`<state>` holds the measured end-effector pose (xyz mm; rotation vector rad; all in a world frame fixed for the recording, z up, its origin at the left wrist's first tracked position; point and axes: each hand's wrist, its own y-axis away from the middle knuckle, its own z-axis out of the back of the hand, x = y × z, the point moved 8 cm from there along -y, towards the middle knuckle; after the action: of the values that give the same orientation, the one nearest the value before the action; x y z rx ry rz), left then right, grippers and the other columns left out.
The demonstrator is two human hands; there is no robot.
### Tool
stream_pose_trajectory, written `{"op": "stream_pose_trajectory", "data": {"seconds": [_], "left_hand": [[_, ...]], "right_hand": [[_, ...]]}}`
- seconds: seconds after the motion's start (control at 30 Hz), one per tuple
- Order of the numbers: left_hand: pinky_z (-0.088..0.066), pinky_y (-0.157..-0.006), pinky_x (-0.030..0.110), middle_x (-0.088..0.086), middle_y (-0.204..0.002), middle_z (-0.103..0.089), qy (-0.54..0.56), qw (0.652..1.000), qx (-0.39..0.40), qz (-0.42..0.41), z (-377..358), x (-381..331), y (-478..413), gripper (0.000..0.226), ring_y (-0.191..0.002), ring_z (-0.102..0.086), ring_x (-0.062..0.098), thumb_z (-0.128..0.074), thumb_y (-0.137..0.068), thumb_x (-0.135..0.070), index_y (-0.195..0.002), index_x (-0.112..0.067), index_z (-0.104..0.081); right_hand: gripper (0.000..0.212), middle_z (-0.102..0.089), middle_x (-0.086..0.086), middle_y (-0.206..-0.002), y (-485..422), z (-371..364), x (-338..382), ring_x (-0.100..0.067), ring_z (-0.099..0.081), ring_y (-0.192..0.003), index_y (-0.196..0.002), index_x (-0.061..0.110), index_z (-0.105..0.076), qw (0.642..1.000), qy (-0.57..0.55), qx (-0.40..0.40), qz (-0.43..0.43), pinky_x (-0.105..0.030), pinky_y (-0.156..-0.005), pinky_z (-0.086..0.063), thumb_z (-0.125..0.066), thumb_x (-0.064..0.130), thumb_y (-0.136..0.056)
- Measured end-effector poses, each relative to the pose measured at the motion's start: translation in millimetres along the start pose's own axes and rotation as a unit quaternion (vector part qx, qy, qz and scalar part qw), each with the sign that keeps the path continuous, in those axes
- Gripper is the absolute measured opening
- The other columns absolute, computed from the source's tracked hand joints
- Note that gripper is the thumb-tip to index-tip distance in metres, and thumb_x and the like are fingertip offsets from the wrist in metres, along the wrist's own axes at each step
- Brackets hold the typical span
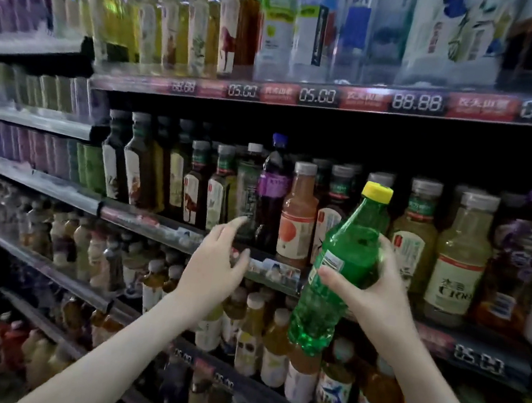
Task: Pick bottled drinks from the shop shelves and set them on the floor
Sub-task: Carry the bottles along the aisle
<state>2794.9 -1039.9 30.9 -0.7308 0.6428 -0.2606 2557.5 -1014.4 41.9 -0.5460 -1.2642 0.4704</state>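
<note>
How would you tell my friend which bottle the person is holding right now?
Find the middle shelf of the tall drinks rack. In front of it the right hand grips a green bottle, held tilted, clear of the shelf. Unlike the grey-capped bottles standing behind it, it is see-through bright green with a yellow cap.
</note>
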Motion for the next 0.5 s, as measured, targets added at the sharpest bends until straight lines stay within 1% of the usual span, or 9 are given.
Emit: {"op": "stream_pose_trajectory", "data": {"seconds": [0.03, 0.07, 0.13, 0.23, 0.3, 0.37, 0.4, 0.47, 0.5], "left_hand": [[-0.026, -0.085, 0.000, -0.005, -0.141, -0.043, 0.002, 1.000, 0.007, -0.013, 2.4, 8.3, -10.1, 0.054, -0.105, -0.042, -0.006, -0.053, -0.096, -0.025, -0.146, -0.026, -0.032], [-0.025, -0.091, 0.005, -0.004, -0.143, -0.042, 0.006, 1.000, 0.016, -0.026, 3.9, 16.0, -20.4, 0.056, -0.117, -0.042, -0.001, -0.053, -0.096, -0.025, -0.147, -0.026, -0.031], [-0.025, -0.097, 0.012, -0.002, -0.144, -0.041, 0.016, 0.998, 0.024, -0.060, 6.3, 27.4, -40.9, 0.058, -0.130, -0.036, 0.009, -0.053, -0.096, -0.025, -0.149, -0.026, -0.028], [-0.028, -0.100, 0.018, 0.002, -0.142, -0.042, 0.037, 0.994, 0.029, -0.094, 6.7, 35.5, -69.9, 0.059, -0.130, -0.037, 0.015, -0.053, -0.096, -0.025, -0.149, -0.027, -0.027], [-0.028, -0.103, 0.024, 0.005, -0.142, -0.042, 0.059, 0.992, 0.030, -0.106, 3.4, 34.0, -87.3, 0.061, -0.132, -0.036, 0.018, -0.053, -0.096, -0.023, -0.150, -0.026, -0.025], [-0.028, -0.106, 0.029, 0.009, -0.142, -0.042, 0.077, 0.990, 0.028, -0.119, -2.6, 27.5, -103.9, 0.066, -0.133, -0.033, 0.023, -0.056, -0.093, -0.022, -0.151, -0.023, -0.023], [-0.027, -0.106, 0.031, 0.011, -0.141, -0.043, 0.080, 0.989, 0.024, -0.126, -6.1, 23.2, -112.0, 0.070, -0.131, -0.034, 0.026, -0.058, -0.091, -0.022, -0.151, -0.022, -0.022], [-0.028, -0.104, 0.039, 0.012, -0.140, -0.044, 0.055, 0.990, 0.010, -0.128, -13.5, 17.7, -129.2, 0.079, -0.125, -0.035, 0.030, -0.061, -0.087, -0.029, -0.152, -0.023, -0.018], [-0.028, -0.102, 0.043, 0.009, -0.142, -0.043, 0.036, 0.992, 0.005, -0.120, -17.7, 17.1, -137.6, 0.084, -0.124, -0.033, 0.030, -0.062, -0.084, -0.034, -0.153, -0.027, -0.014]], "right_hand": [[0.075, -0.058, 0.037, -0.108, -4.2, -11.0, -0.1, 0.015, -0.057, -0.099, -0.126, 0.050, -0.040, 1.000, 0.000, -0.010, -0.003, -0.011, -0.073, -0.051, -0.077, 0.056, -0.061], [0.078, -0.060, 0.034, -0.108, -8.2, -21.4, 0.4, 0.012, -0.059, -0.099, -0.129, 0.045, -0.041, 1.000, 0.000, -0.023, -0.009, -0.014, -0.075, -0.050, -0.077, 0.056, -0.060], [0.078, -0.061, 0.033, -0.108, -16.7, -40.2, 1.6, 0.011, -0.059, -0.099, -0.126, 0.047, -0.042, 0.999, 0.005, -0.048, -0.019, -0.012, -0.073, -0.050, -0.077, 0.057, -0.058], [0.071, -0.059, 0.037, -0.105, -27.0, -61.6, 6.5, 0.016, -0.057, -0.097, -0.117, 0.054, -0.040, 0.996, 0.022, -0.086, -0.025, 0.000, -0.068, -0.044, -0.077, 0.054, -0.056], [0.069, -0.058, 0.040, -0.103, -31.5, -69.0, 9.3, 0.019, -0.055, -0.096, -0.115, 0.055, -0.039, 0.993, 0.039, -0.105, -0.030, 0.003, -0.068, -0.040, -0.077, 0.051, -0.057], [0.071, -0.058, 0.039, -0.104, -34.6, -71.7, 12.2, 0.017, -0.056, -0.097, -0.119, 0.051, -0.040, 0.991, 0.056, -0.116, -0.028, 0.002, -0.070, -0.042, -0.077, 0.049, -0.059], [0.073, -0.059, 0.036, -0.106, -36.3, -71.3, 13.2, 0.015, -0.057, -0.098, -0.123, 0.045, -0.042, 0.990, 0.065, -0.121, -0.027, -0.002, -0.071, -0.044, -0.077, 0.050, -0.060], [0.077, -0.061, 0.032, -0.108, -39.5, -68.1, 14.9, 0.011, -0.059, -0.099, -0.128, 0.037, -0.043, 0.988, 0.078, -0.130, -0.028, -0.008, -0.073, -0.047, -0.077, 0.051, -0.060], [0.078, -0.062, 0.030, -0.108, -40.8, -65.5, 15.2, 0.010, -0.060, -0.100, -0.128, 0.037, -0.043, 0.987, 0.085, -0.134, -0.029, -0.009, -0.074, -0.048, -0.077, 0.052, -0.060]]}}
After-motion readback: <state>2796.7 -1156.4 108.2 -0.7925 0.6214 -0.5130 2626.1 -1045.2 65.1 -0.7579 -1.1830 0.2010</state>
